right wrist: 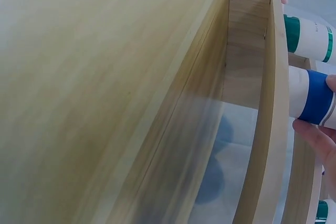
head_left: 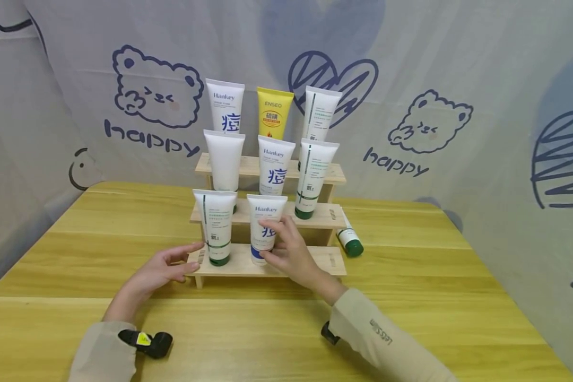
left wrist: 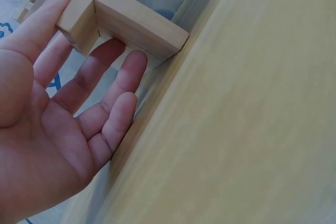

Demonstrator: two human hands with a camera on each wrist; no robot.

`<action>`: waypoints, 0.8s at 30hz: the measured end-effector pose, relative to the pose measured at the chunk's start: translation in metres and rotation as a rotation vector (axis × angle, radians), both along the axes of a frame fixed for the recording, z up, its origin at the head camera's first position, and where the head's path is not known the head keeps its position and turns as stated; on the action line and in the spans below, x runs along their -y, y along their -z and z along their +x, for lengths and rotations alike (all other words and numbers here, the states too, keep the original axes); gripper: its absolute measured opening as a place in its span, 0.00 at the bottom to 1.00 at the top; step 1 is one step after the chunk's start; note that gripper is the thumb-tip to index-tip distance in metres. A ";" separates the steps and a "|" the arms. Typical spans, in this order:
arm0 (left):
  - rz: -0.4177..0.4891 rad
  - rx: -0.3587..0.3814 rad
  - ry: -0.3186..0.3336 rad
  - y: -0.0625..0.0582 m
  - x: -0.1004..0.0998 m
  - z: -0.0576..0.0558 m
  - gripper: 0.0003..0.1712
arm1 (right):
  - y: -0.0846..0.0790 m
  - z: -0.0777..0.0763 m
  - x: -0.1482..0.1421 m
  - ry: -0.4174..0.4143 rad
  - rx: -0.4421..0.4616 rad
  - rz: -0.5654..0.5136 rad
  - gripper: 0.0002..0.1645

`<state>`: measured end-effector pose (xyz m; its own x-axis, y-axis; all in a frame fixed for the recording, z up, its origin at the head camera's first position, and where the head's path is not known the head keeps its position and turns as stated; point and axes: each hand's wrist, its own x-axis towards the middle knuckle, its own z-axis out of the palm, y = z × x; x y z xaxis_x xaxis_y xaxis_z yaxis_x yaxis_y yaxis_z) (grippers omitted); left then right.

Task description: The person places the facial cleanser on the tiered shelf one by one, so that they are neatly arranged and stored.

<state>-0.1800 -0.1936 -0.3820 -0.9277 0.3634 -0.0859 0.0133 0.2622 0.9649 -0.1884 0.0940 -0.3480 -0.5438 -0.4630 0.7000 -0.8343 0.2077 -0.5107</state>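
A three-tier wooden display stand (head_left: 315,216) holds upright squeeze tubes on its steps. My right hand (head_left: 293,254) pinches a white Hankey tube (head_left: 263,233) with a blue band, upright at the middle of the lowest step. In the right wrist view, the fingers (right wrist: 315,137) are on this tube near its blue band (right wrist: 316,98). At the left end of that step, my left hand (head_left: 164,268) holds the corner, thumb and fingers on either side of the board end (left wrist: 79,27). Beside it stands a white tube (head_left: 218,228) with a green cap.
On the middle step stand a plain white tube (head_left: 224,159), a Hankey tube (head_left: 273,164) and a green-capped tube (head_left: 315,178). The top step bears another Hankey tube (head_left: 226,106), a yellow tube (head_left: 273,111) and a white-green tube (head_left: 319,114). Another green-capped tube (head_left: 350,241) lies on the table (head_left: 410,297) behind the stand's right side.
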 end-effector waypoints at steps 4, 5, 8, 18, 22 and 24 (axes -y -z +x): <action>-0.003 0.002 -0.004 0.000 0.000 0.000 0.35 | 0.000 0.001 -0.002 -0.001 -0.020 0.014 0.38; -0.005 0.001 -0.004 0.000 0.000 0.000 0.35 | 0.000 0.001 -0.003 -0.002 -0.026 0.017 0.38; -0.005 -0.004 -0.005 0.001 0.000 -0.001 0.35 | -0.002 0.001 -0.006 -0.004 -0.043 0.018 0.37; 0.000 -0.015 -0.001 0.001 0.000 0.000 0.35 | -0.021 0.013 -0.017 -0.007 -0.115 -0.037 0.31; -0.007 -0.010 0.000 0.002 0.000 -0.001 0.34 | -0.032 0.022 -0.024 0.025 -0.109 -0.071 0.26; -0.008 -0.006 0.002 0.001 -0.001 -0.001 0.34 | -0.028 0.020 -0.031 0.045 -0.091 -0.097 0.24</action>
<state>-0.1812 -0.1929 -0.3835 -0.9272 0.3649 -0.0839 0.0194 0.2704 0.9626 -0.1683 0.1254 -0.3200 -0.4950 -0.3668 0.7877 -0.8689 0.1993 -0.4532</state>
